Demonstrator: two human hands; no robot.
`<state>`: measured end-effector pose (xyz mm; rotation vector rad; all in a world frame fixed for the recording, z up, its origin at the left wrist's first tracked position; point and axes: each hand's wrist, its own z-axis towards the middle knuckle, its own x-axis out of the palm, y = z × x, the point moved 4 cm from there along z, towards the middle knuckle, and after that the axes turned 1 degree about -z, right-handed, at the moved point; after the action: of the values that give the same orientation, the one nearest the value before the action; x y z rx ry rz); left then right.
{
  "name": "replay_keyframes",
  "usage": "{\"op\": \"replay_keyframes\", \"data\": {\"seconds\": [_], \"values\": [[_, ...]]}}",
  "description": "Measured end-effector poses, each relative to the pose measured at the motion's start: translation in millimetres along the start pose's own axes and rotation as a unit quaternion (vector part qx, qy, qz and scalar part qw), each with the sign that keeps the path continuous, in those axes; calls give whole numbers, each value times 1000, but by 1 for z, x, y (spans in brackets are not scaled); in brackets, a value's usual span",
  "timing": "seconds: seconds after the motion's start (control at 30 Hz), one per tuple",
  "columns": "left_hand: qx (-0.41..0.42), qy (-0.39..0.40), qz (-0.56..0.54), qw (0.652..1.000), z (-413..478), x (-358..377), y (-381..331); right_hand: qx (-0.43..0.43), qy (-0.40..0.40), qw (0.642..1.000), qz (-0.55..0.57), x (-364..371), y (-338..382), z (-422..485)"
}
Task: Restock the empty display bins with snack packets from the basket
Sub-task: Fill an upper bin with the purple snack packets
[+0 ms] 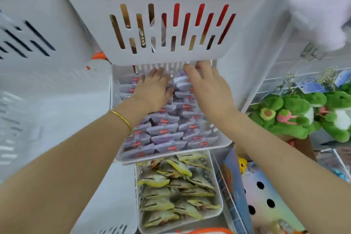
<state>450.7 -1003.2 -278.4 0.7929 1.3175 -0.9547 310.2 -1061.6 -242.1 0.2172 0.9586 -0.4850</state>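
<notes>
Forearms outstretched, hands apart, left hand (pixel 152 90) and right hand (pixel 209 89) flat on purple packets (pixel 165 131)

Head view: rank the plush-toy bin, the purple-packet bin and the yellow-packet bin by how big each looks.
1. plush-toy bin, though it is nearest the camera, which may inflate it.
2. purple-packet bin.
3. yellow-packet bin, partly hidden under the purple one.

Both forearms (pixel 76 157) are bare along all that shows. A thin, plain gold bangle (pixel 123 119) sits just behind the left hand (pixel 152 89).
</notes>
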Motion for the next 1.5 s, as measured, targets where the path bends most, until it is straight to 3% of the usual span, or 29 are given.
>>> {"op": "replay_keyframes", "data": {"seconds": [0.13, 0.23, 0.33, 0.43, 0.6, 0.8, 0.93, 1.13, 1.23, 1.33, 1.4, 1.5], "values": [[3, -59, -55, 997, 0, 3, 6, 3, -14, 1000, -16, 12, -1, 9], [18, -145, -174, 974, 2, -10, 2, 48, 45, 997, 38, 22, -9, 18], [79, -157, -272, 946, 2, -16, -11, 37, 84, 993, 79, 36, -17, 14], [111, -149, -292, 938, 6, -11, -14, 22, 100, 990, 100, 43, -22, 7], [102, -193, -217, 952, 15, -12, -16, 18, 67, 993, 93, 38, -20, -2], [-16, -242, -109, 964, 32, -17, -7, 47, -28, 997, 58, 13, -13, -32], [-6, -210, -10, 978, 42, -11, -12, 49, -64, 996, 34, 13, -9, -39], [-21, -98, 54, 993, 57, -7, -14, 72, -85, 993, 45, 14, -10, -45], [-2, -216, 68, 974, 44, -10, -18, 80, -98, 989, 71, 12, -15, -50], [113, -274, 70, 952, 31, 5, -32, 112, -97, 982, 112, 9, -22, -54], [128, -247, 82, 957, 29, 9, -36, 128, -97, 979, 127, 8, -22, -57], [49, -159, 88, 982, 34, 8, -34, 153, -109, 971, 145, 5, -24, -58]]}}
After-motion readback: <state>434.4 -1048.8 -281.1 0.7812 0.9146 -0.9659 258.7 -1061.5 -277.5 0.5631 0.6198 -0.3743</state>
